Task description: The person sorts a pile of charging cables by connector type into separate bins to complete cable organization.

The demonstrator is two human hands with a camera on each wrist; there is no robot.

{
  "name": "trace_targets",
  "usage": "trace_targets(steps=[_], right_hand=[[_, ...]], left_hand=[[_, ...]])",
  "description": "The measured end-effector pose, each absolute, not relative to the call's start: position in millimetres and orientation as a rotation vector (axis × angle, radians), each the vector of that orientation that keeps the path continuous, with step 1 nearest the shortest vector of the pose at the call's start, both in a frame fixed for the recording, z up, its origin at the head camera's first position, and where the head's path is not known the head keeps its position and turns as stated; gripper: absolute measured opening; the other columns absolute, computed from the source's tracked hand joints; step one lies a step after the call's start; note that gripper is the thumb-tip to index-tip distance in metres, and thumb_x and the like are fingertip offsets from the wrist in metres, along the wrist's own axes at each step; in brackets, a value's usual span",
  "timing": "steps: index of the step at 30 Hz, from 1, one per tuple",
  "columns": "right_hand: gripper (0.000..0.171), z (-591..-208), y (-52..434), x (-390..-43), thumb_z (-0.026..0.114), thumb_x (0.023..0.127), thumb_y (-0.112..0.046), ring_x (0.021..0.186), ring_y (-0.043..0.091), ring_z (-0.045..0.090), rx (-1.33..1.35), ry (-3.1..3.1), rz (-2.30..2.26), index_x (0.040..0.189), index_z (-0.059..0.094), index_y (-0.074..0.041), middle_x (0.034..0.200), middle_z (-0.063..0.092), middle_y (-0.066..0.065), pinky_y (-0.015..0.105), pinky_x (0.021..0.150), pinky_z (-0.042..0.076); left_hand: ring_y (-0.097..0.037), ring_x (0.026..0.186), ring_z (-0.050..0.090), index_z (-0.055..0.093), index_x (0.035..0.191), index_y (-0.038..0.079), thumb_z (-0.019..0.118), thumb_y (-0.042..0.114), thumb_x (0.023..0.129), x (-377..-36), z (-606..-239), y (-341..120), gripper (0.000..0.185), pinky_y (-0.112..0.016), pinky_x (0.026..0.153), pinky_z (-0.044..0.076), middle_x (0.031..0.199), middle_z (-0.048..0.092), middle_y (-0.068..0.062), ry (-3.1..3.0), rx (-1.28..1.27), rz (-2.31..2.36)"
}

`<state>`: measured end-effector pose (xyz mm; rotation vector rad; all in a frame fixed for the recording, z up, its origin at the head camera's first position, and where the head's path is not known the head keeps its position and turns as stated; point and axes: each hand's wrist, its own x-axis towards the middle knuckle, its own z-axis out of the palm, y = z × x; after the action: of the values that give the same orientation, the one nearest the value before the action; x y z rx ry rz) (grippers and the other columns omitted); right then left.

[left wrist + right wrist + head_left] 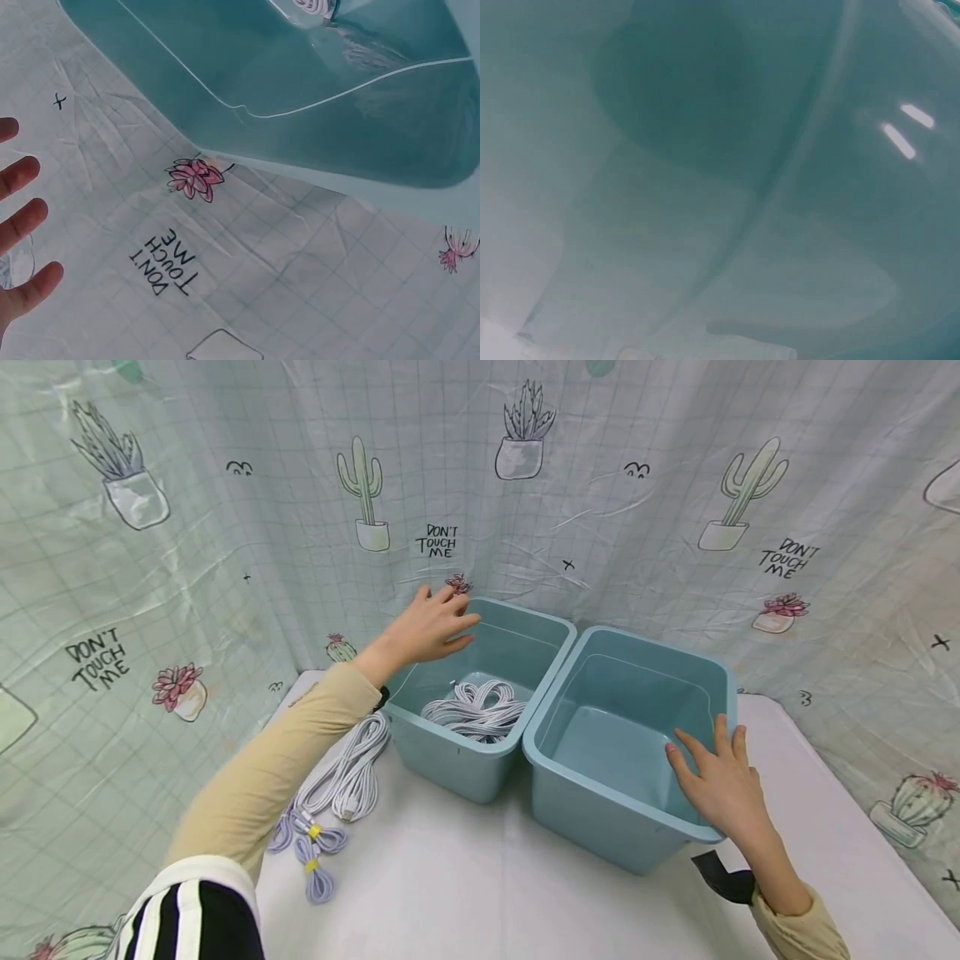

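Left hand (423, 631) raised, arm outstretched, fingers (22, 225) spread. Right hand (720, 781) flat, palm down.

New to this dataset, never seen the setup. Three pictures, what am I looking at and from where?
No machine: a person with bare hands and three worn cameras. The head view shows two blue bins on a white table. The left bin holds coiled white cables; the right bin looks empty. More bundled cables lie on the table. The left hand hovers open over the left bin, holding nothing. The right hand rests flat on the right bin's rim. The left wrist view shows fingers, curtain, bin; the right wrist view only blurry blue plastic.
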<state>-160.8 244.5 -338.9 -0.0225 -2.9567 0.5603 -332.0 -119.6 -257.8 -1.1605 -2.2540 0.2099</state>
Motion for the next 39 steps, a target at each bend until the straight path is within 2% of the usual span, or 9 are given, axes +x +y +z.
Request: trace_targets(steps=[17,25,33,39], right_hand=[[0.061,-339.5,244.0,-161.2,0.027,0.094,-0.046,0.127,0.055,-0.010,-0.025,-2.956,0.562,0.133,0.037,0.000,0.142,-0.003,0.035,0.077,0.082,0.016],[0.061,-338.7,244.3,-161.5,0.026,0.094,-0.046,0.127,0.055,-0.009,-0.030,-2.952,0.551,0.132,0.038,0.000,0.142,-0.003,0.035,0.077,0.082,0.016],[0.061,-339.3,245.4,-161.7,0.026,0.094,-0.046,0.127,0.055,-0.010,-0.027,-2.953,0.554,0.133,0.038,0.000,0.142,-0.003,0.035,0.077,0.081,0.017],[0.061,-338.8,244.9,-161.1,0.026,0.094,-0.046,0.127,0.055,-0.009,-0.025,-2.959,0.547,0.133,0.038,-0.001,0.142,-0.004,0.035,0.076,0.082,0.017]], left_hand=[[-0.023,0.075,0.047,0.064,0.093,0.015,0.061,0.027,0.083,-297.5,-274.4,-160.0,0.016,-0.040,0.068,0.036,0.081,0.057,-0.003,-2.165,-1.157,0.066],[-0.024,0.077,0.052,0.064,0.096,0.013,0.068,0.024,0.076,-279.9,-295.1,-190.7,0.023,-0.042,0.067,0.040,0.082,0.059,-0.005,-2.145,-1.118,0.010],[-0.028,0.081,0.053,0.064,0.099,0.009,0.064,0.022,0.077,-264.7,-307.3,-231.0,0.025,-0.045,0.069,0.041,0.086,0.061,-0.009,-2.194,-0.974,0.012],[-0.029,0.077,0.054,0.064,0.098,0.005,0.062,0.019,0.076,-255.0,-328.1,-260.6,0.026,-0.045,0.063,0.040,0.083,0.063,-0.011,-2.217,-0.827,-0.045]])
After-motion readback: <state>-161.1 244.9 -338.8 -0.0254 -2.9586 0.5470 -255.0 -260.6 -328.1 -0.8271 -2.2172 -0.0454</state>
